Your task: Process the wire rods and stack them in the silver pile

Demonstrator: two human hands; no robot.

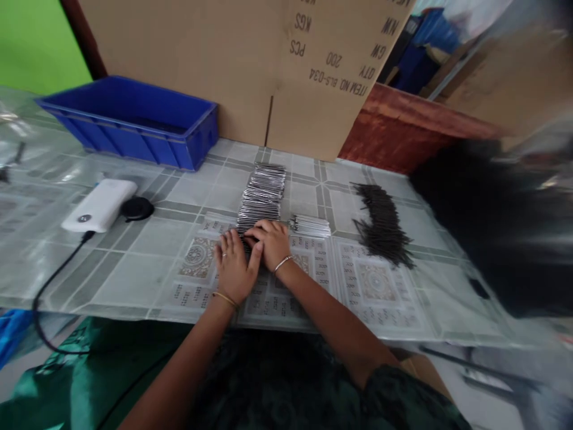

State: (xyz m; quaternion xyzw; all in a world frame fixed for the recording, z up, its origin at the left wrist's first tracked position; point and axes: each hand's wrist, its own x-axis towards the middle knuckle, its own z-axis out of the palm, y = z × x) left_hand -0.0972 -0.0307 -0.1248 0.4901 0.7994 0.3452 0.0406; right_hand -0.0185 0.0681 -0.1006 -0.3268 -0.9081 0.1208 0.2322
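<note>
A long row of thin silvery metal rods lies side by side on the table, running away from me. At its near end my left hand rests with fingers spread and thumb toward the other hand. Touching the same end, my right hand has its fingers bent and drawn together; what lies under its fingertips is hidden. Just right of it sits a smaller bundle of silvery rods. Farther right is a pile of dark brown thin pieces.
A blue bin stands at the back left, before a large cardboard sheet. A white power bank with a black cable and a round black object lie left. A blurred black shape is at the right.
</note>
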